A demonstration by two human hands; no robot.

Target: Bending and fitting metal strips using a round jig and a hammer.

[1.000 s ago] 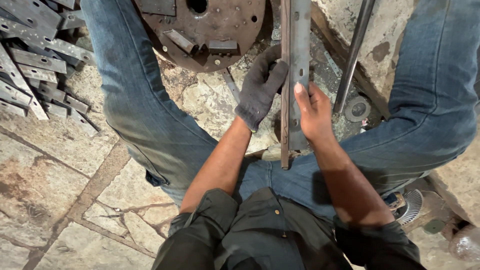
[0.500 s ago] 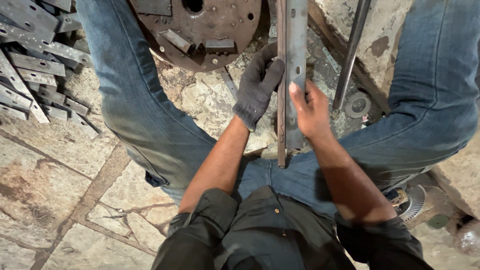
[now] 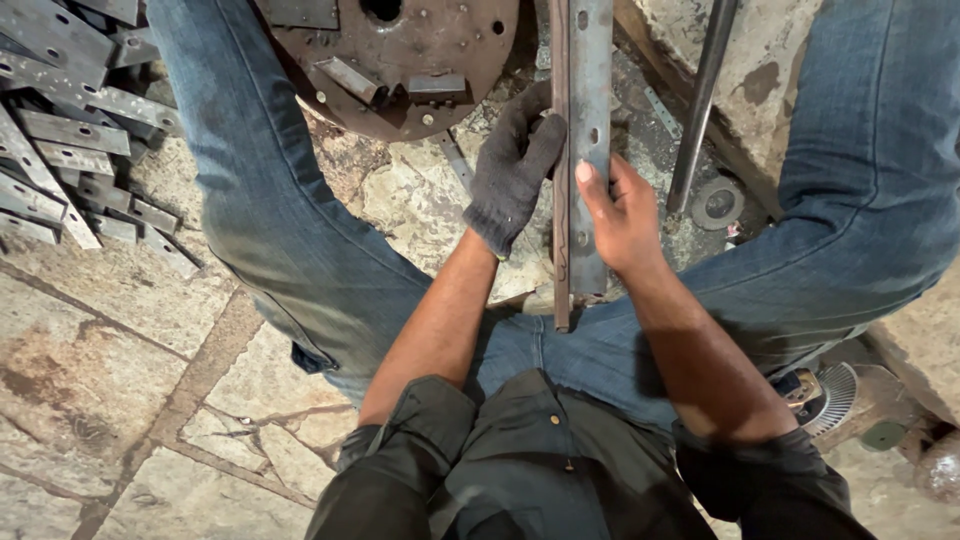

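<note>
A long steel angle bar [image 3: 585, 110] with punched holes stands between my knees, running from my lap up out of the top of the view. My left hand [image 3: 512, 170], in a dark knit glove, grips the bar's left flange about midway. My bare right hand [image 3: 622, 215] holds the bar's right side just below, thumb laid on its flat face. The bar's lower end rests near my jeans.
A rusty round steel plate [image 3: 400, 60] with welded lugs lies on the stone floor ahead. Several punched flat bars [image 3: 70, 130] are piled at the left. A thin steel rod [image 3: 700, 100] and a washer [image 3: 718, 203] lie at the right; a grinding disc [image 3: 830, 395] sits by my right thigh.
The bar and both hands have shifted slightly upward and left in view. My grip on the bar is the same.
</note>
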